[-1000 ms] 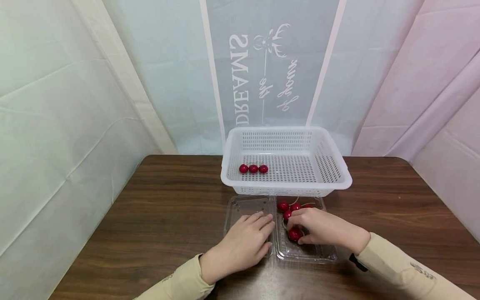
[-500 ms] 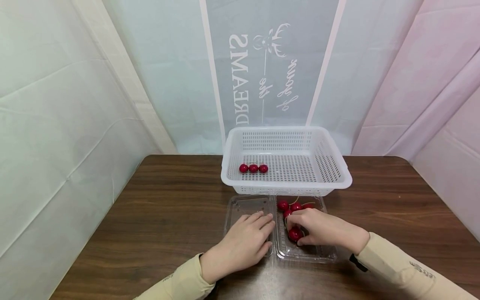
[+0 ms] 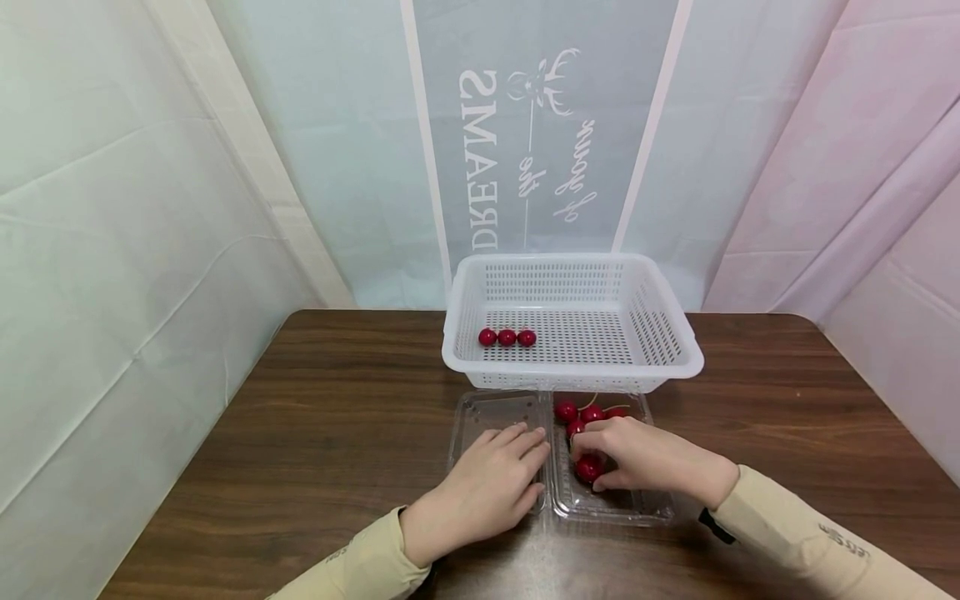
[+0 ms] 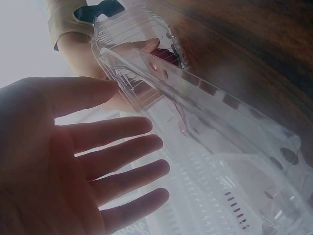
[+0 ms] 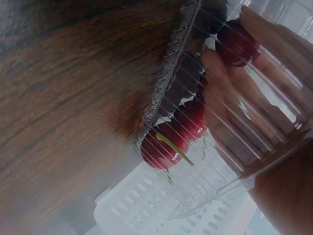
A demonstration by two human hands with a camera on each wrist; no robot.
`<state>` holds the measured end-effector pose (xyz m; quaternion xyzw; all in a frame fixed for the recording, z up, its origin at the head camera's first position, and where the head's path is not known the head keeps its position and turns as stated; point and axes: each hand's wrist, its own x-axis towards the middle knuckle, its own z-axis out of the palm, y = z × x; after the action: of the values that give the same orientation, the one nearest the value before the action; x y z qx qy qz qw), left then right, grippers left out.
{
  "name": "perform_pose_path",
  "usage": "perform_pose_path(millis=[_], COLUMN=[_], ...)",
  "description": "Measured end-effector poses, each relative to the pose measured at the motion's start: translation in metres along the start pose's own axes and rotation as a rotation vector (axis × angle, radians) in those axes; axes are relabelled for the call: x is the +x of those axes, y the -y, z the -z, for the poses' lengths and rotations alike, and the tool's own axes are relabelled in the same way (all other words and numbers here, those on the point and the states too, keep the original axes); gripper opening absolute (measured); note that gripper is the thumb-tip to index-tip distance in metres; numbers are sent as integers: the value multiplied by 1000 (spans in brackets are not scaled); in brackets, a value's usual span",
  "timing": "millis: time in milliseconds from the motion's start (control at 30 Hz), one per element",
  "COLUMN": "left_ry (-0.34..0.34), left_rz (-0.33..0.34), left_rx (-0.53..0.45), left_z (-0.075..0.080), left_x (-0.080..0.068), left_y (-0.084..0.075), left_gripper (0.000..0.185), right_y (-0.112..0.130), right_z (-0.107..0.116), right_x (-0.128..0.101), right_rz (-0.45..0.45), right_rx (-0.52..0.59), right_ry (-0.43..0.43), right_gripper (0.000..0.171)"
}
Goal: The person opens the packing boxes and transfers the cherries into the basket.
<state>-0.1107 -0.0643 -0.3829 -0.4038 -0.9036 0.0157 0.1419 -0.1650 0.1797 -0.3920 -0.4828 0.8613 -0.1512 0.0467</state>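
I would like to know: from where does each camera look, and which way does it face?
Head: on the person's head, facing forward and down at the table, white basket and clear container; left hand, right hand and both sleeves show.
Left wrist: on that wrist, looking across the left hand at the clear container, with the right hand and its sleeve beyond.
Right wrist: on that wrist, looking through clear plastic at cherries; the right hand shows.
Both wrist views share the clear container, white basket and right hand.
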Motion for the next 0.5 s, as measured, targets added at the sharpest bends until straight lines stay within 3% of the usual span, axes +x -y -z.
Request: perform_pose_path(millis=[500], left_ry=[-16], left_rz=[-2], left_rx=[-1], left_z=[0], left_x=[0], left_y=[0], left_gripper=[41], right_y=[0], right_z=[2], right_x=[-2], right_rz=[48], right_rx=[11], right_ry=[-15], right_gripper=[30])
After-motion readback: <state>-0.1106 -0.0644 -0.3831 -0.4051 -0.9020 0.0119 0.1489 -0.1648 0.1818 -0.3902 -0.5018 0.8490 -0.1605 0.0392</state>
